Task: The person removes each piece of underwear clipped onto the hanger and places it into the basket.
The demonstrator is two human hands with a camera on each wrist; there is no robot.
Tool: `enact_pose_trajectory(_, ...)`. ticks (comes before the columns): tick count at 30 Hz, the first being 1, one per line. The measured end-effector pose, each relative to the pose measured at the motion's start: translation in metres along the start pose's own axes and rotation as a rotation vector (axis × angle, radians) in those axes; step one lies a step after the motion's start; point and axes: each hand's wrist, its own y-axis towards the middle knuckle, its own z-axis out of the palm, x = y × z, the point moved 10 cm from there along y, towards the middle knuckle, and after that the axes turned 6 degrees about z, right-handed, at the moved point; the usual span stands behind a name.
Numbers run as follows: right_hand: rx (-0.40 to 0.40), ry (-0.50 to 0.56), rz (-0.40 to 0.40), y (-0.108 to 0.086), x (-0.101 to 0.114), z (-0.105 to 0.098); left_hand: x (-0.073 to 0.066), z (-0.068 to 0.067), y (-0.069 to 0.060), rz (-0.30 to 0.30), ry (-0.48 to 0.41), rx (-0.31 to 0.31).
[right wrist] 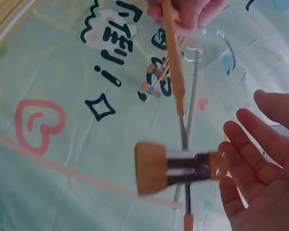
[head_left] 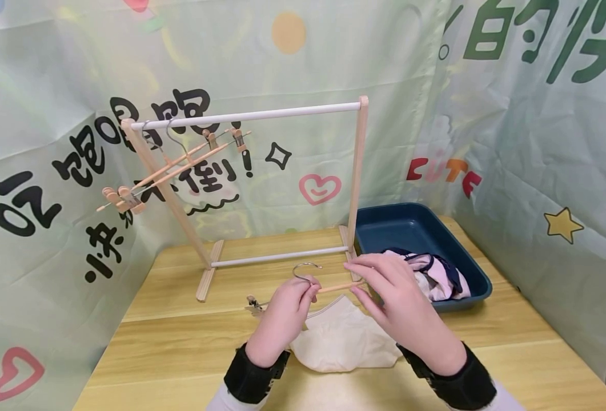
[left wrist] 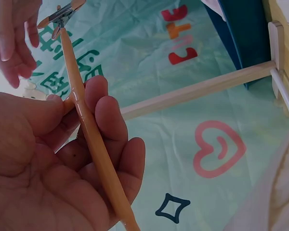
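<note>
My left hand (head_left: pixel 284 315) holds a wooden clip hanger (head_left: pixel 336 287) by its middle, just under the metal hook (head_left: pixel 306 265). In the left wrist view its fingers curl round the wooden bar (left wrist: pixel 97 151). Close to the hanger's right end is my right hand (head_left: pixel 408 311), fingers apart and extended. A wood-and-metal clip (right wrist: pixel 151 168) sits on the rod beside those fingertips in the right wrist view; whether they touch it I cannot tell. Below both hands a cream cloth garment (head_left: pixel 349 342) lies on the table, partly covered by the left hand.
Behind the hands stands a wooden rack with a white top rail (head_left: pixel 261 114). Two clip hangers (head_left: pixel 179 165) hang at its left end. At the right a dark blue tub (head_left: pixel 405 222) holds pink and navy clothes (head_left: pixel 444 279). Printed cloth walls enclose the wooden table (head_left: pixel 148 342).
</note>
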Motion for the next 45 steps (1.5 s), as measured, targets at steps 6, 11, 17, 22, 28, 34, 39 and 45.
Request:
enact_pose_trajectory(6, 0.033, 0.01, -0.064, -0.005, 0.017, 0.013, -0.002, 0.0, 0.0, 0.004, -0.008, 0.002)
enact_pose_trajectory(11, 0.083, 0.015, -0.088, -0.008, 0.024, 0.029, -0.002, 0.001, 0.0, 0.006, -0.016, 0.004)
enact_pose_trajectory(17, 0.149, -0.035, -0.089, -0.012, 0.025, 0.048, -0.003, 0.003, -0.002, -0.003, -0.009, 0.018)
enact_pose_trajectory(22, 0.159, -0.099, -0.08, -0.014, 0.022, 0.055, -0.007, 0.003, -0.001, 0.024, -0.006, 0.005)
enact_pose_trajectory(28, 0.132, -0.161, -0.056, -0.014, 0.017, 0.057, -0.011, 0.003, 0.0, 0.045, -0.025, -0.019)
enact_pose_trajectory(34, 0.115, -0.197, -0.061, -0.016, 0.013, 0.059, -0.011, 0.006, -0.001, 0.031, -0.041, -0.023)
enact_pose_trajectory(39, 0.091, -0.192, -0.084, -0.015, 0.012, 0.059, -0.012, 0.008, -0.001, 0.025, -0.049, -0.014)
enact_pose_trajectory(45, 0.092, -0.182, -0.086, -0.013, 0.008, 0.057, -0.015, 0.002, -0.005, 0.021, -0.021, -0.024)
